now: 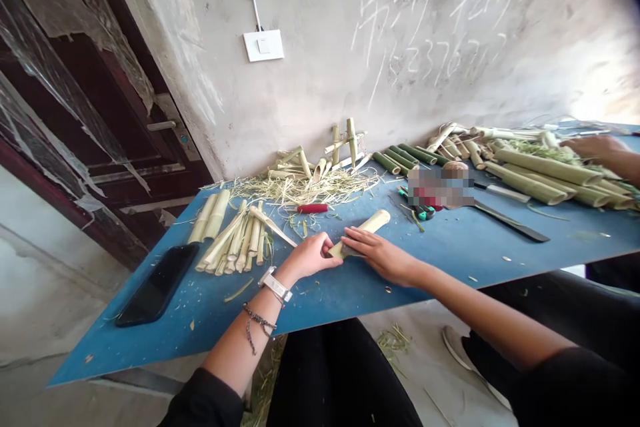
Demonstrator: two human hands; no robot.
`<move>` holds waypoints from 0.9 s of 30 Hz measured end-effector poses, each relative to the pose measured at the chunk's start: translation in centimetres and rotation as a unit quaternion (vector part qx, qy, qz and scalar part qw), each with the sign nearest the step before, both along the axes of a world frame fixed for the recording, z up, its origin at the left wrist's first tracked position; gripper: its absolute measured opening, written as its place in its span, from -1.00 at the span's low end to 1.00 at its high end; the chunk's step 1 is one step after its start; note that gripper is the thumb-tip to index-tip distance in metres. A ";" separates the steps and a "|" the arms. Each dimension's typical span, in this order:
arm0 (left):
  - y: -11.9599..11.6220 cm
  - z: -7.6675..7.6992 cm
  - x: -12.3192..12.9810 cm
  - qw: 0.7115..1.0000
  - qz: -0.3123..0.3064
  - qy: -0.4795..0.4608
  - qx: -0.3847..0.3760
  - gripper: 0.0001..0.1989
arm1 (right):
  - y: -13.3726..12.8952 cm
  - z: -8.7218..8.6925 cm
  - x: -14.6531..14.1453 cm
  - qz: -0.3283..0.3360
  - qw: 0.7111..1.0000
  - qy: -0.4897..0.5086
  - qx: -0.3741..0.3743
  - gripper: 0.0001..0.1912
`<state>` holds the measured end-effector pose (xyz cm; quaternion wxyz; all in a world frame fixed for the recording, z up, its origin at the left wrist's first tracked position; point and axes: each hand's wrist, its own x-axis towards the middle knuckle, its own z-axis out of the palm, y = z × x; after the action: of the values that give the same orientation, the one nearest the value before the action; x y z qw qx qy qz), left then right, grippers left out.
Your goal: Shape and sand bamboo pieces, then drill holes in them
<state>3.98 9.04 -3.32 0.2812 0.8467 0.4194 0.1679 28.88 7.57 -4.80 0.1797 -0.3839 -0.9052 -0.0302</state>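
Observation:
A peeled, pale bamboo piece (376,221) lies slantwise above the blue table between my hands. My left hand (314,256) wears a watch at the wrist and pinches the near end of the piece with thumb and fingers. My right hand (381,255) lies across the middle of the same piece, fingers over its top; its thumb is hidden. A small greyish patch shows under the right fingers, and I cannot make out what it is. Beyond my left hand a red-handled tool (313,208) rests near a heap of bamboo shavings (300,191).
Left on the blue table (165,347) are a black phone (159,285), thin bamboo sticks (235,243) and wider pieces (216,215). At right lie green bamboo tubes (400,155), a dark blade (510,222) and long bamboo lengths (530,183), near another person's hand (595,147).

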 end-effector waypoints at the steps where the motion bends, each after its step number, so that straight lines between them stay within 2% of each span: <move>1: 0.0 0.0 0.0 1.000 -0.001 -0.003 -0.001 -0.59 | 0.0 0.0 0.1 -0.008 1.000 0.002 -0.003 -0.51; 3: 0.0 0.0 0.0 1.000 0.001 -0.005 -0.001 -0.58 | 0.2 0.0 0.6 -0.104 0.994 0.019 0.006 -0.54; 4: -0.1 0.0 0.0 1.000 0.001 -0.003 -0.001 -0.57 | 0.1 0.0 0.8 -0.135 0.991 0.023 0.007 -0.55; 5: -0.1 0.1 0.1 1.000 0.002 0.000 -0.001 -0.57 | 0.0 0.0 0.8 -0.138 0.990 0.027 0.013 -0.55; 8: -0.2 0.1 0.1 1.000 0.000 0.004 0.002 -0.59 | -0.3 -0.2 0.7 0.000 1.000 0.010 -0.004 -0.51; 9: -0.2 0.2 0.1 1.000 0.000 0.003 0.005 -0.59 | -0.2 -0.2 0.7 0.021 1.000 0.006 -0.009 -0.50; 10: -0.2 0.2 0.1 1.000 0.000 0.002 0.010 -0.60 | 0.0 -0.3 0.8 0.005 1.000 0.011 -0.008 -0.50; 13: -0.3 0.3 0.1 1.000 -0.001 0.000 0.022 -0.62 | 0.5 -0.3 0.9 -0.123 0.992 0.028 0.013 -0.54; 14: -0.4 0.3 0.1 1.000 -0.001 0.002 0.024 -0.63 | 0.5 -0.4 0.7 -0.128 0.991 0.029 0.016 -0.55; 15: -0.4 0.3 0.1 1.000 -0.002 0.002 0.024 -0.64 | 0.4 -0.4 0.4 -0.106 0.994 0.024 0.016 -0.55; 17: -0.5 0.4 0.1 1.000 -0.003 -0.001 0.026 -0.66 | 0.2 -0.4 -0.1 -0.006 1.000 0.009 0.003 -0.52; 19: -0.5 0.5 0.1 1.000 -0.002 -0.003 0.031 -0.67 | 0.4 -0.4 0.2 0.024 1.000 0.000 -0.005 -0.49; 21: -0.5 0.6 0.1 0.999 -0.002 -0.004 0.036 -0.67 | 1.1 -0.4 0.9 -0.081 0.996 0.027 0.010 -0.52; 23: -0.3 0.7 0.0 0.999 -0.003 -0.003 0.036 -0.68 | 1.4 -0.4 1.0 -0.146 0.988 0.042 0.019 -0.54; 25: -0.1 0.8 -0.1 0.999 -0.004 0.002 0.035 -0.70 | 0.8 -0.3 -0.2 -0.116 0.992 0.040 0.015 -0.53; 26: -0.1 0.9 -0.2 0.999 -0.005 0.006 0.037 -0.71 | 0.2 -0.2 -1.0 -0.082 0.996 0.038 0.009 -0.53; 27: -0.1 1.0 -0.3 0.999 -0.007 0.011 0.041 -0.71 | -0.5 0.0 -1.9 -0.016 0.998 0.049 -0.019 -0.53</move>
<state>3.67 8.98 -2.36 0.2425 0.8621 0.4097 0.1739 27.00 7.07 -4.80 0.2166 -0.4027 -0.8893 0.0029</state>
